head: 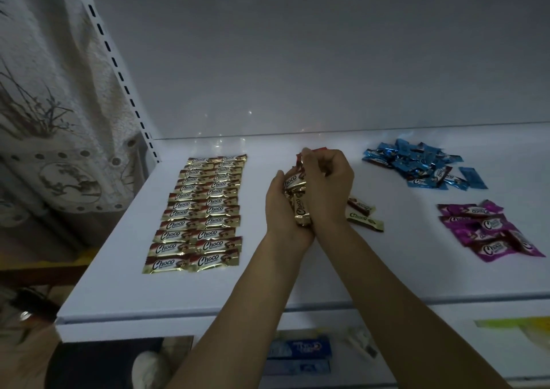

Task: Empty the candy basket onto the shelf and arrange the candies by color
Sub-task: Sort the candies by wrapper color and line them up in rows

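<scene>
Gold-wrapped Choco candies (199,213) lie in two neat columns on the left of the white shelf (148,293). Both hands meet at the shelf's middle around a bunch of candies (299,202), gold ones with red ones at the top. My left hand (282,210) cups the bunch from the left. My right hand (329,186) curls over it from the right, fingertips pinching a red candy at the top. Two loose candies (364,216) lie just right of my right wrist. A blue candy pile (422,165) sits at the back right, a purple pile (488,230) in front of it.
A slotted shelf upright (119,70) runs up the left side beside a patterned curtain (44,120). Under the shelf's front edge, a lower level holds a blue box (300,350) and a yellow-green packet (515,323). No basket is in view.
</scene>
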`<state>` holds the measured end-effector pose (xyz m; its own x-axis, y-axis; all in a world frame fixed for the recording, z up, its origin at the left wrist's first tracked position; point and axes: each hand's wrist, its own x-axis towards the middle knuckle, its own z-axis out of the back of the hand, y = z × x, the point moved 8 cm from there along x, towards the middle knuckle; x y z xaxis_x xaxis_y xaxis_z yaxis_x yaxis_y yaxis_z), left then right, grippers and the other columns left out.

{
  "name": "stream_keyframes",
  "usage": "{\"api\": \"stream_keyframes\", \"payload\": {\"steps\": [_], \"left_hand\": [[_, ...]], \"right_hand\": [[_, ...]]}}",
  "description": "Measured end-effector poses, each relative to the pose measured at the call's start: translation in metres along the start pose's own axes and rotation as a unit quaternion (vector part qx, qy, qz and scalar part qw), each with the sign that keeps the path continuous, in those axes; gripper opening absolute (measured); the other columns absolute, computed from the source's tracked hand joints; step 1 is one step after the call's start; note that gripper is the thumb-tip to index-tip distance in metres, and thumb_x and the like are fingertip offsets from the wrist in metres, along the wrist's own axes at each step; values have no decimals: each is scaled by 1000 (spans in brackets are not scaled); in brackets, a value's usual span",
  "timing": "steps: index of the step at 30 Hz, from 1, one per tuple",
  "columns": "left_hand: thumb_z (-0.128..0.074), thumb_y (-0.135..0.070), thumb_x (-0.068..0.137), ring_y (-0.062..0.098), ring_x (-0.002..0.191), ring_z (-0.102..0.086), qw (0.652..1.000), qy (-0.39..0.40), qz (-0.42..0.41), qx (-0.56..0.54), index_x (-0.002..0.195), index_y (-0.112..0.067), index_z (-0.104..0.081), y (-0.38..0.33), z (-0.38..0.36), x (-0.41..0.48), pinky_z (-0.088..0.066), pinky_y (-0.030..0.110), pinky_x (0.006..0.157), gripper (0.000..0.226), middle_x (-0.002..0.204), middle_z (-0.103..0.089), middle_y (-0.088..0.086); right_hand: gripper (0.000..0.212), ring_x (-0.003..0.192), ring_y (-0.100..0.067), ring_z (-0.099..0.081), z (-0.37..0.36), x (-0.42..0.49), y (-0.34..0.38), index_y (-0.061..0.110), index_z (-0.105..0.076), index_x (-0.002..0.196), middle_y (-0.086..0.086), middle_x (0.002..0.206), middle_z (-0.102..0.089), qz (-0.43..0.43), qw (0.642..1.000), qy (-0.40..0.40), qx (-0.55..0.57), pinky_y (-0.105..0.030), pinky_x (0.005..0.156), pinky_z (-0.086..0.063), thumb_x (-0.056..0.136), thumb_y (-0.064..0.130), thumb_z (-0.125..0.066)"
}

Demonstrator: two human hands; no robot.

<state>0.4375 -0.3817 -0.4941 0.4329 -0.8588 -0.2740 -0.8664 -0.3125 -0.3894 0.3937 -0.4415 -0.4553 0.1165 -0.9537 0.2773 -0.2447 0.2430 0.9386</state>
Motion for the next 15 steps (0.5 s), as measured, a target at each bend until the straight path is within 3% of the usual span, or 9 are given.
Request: {"api": "stream_keyframes", "payload": {"steps": [4, 7, 9, 13, 15], "left_hand": [[-34, -37, 101, 26, 99, -61, 997, -29, -14, -64, 111, -8, -62, 4, 9, -8, -43, 39, 99, 41, 106, -64, 11], [-36, -36, 101, 26, 84, -62, 995, -62, -4, -71, 120, -5, -58, 11, 14, -13, -51, 37, 78, 43, 96, -65, 14], [-36, -34, 101, 26, 81, -61, 994, -81, 1, -71, 125, -3, -56, 12, 14, -15, -50, 36, 75, 44, 94, -64, 15], [-33, -32, 103, 27, 80, -60, 995, -82, 12, -54, 112, -3, -56, 11, 7, -16, -54, 34, 64, 39, 90, -63, 15], [-34, -32, 102, 28, 82, -60, 996, -75, 30, -48, 104, -1, -59, 14, 6, -14, -50, 37, 73, 40, 92, -64, 16]], "right_hand": [[15, 78, -25, -68, 7, -5, -7, 11, -66, 76, -7, 77, -69, -64, 997, -21, 24, -47, 79, -56, 84, 23, -71], [18, 83, -26, -66, 14, -7, -7, 16, -59, 72, -8, 81, -67, -125, 988, -54, 76, -48, 83, -55, 87, 23, -67], [18, 89, -26, -65, 18, -9, -5, 16, -55, 75, -8, 87, -66, -142, 982, -77, 102, -45, 83, -55, 90, 24, -63], [19, 71, -9, -61, 24, -11, 6, 18, -49, 78, 4, 75, -61, -98, 984, -112, 97, -31, 72, -53, 95, 24, -55], [19, 74, -10, -60, 24, -5, 10, 20, -47, 80, 2, 79, -60, -80, 989, -107, 61, -34, 77, -52, 96, 28, -52]]}}
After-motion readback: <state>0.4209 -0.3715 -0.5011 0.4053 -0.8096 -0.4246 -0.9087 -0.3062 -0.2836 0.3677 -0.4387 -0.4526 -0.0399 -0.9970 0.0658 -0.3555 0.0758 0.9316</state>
